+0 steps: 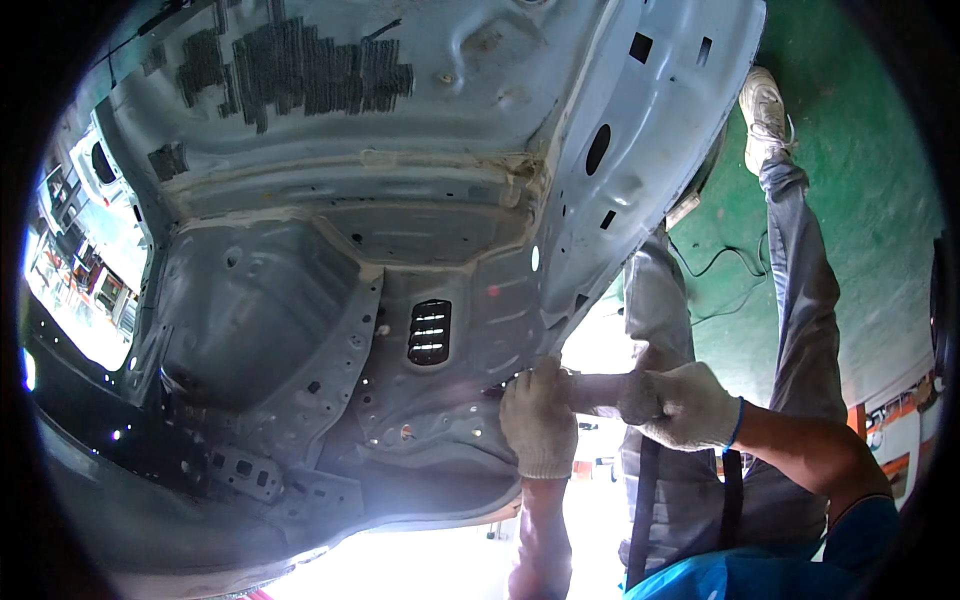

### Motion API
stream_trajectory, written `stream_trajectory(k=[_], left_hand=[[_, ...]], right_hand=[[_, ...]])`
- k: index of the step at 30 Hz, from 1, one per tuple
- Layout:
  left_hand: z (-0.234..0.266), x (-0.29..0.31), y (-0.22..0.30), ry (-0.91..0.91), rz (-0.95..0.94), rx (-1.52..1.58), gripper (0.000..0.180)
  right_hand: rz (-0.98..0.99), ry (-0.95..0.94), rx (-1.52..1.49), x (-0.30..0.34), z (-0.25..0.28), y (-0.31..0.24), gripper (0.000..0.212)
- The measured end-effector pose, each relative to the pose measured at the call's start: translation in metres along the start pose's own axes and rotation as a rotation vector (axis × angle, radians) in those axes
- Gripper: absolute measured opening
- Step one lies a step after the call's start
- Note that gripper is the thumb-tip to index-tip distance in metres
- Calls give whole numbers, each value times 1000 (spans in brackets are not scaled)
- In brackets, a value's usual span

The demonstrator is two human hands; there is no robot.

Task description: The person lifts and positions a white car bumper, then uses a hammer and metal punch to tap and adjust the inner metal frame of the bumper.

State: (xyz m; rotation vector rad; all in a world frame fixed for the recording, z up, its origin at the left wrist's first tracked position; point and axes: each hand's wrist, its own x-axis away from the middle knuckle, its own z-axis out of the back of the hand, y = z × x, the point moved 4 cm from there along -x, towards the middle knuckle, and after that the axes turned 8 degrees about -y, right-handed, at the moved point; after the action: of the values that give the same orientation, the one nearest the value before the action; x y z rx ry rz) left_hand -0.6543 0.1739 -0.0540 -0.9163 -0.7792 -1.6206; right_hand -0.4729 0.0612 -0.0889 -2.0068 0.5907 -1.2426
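My left hand (538,425), in a white knit glove, is closed around the front end of a grey cylindrical tool (598,392). At the tool's rounded rear end, my right hand (690,408), gloved as well, is wrapped round it. A thin dark tip (494,389) pokes out past my left hand toward the bare grey car body panel (490,310). Whether this tip touches the metal I cannot tell. The tool's exact kind does not show, since the gloves cover both its ends.
A slotted vent opening (429,332) and a bulging wheel housing (260,310) lie left of my hands. The curved body edge (640,130) runs along the upper right. My legs (800,290) stand on the green floor (850,200), where a dark cable (725,252) lies.
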Motion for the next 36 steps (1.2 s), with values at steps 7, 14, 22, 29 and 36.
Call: stream_trajectory(k=[7, 14, 22, 29, 36], left_hand=[[5, -5, 8, -37, -8, -110, 17], [-6, -13, -2, -13, 20, -68, 27], [8, -11, 31, -34, -65, -117, 24], [9, 2, 59, 28, -236, -61, 45], [32, 11, 104, -37, -367, 180, 57]], right_hand=[[61, -11, 168, 13, 10, -5, 16], [-69, -6, 160, -17, 16, -11, 12], [-100, 173, -158, 21, 60, 4, 29], [-422, 171, -243, 20, 66, 30, 17], [-596, 235, -557, 20, 67, 33, 15]])
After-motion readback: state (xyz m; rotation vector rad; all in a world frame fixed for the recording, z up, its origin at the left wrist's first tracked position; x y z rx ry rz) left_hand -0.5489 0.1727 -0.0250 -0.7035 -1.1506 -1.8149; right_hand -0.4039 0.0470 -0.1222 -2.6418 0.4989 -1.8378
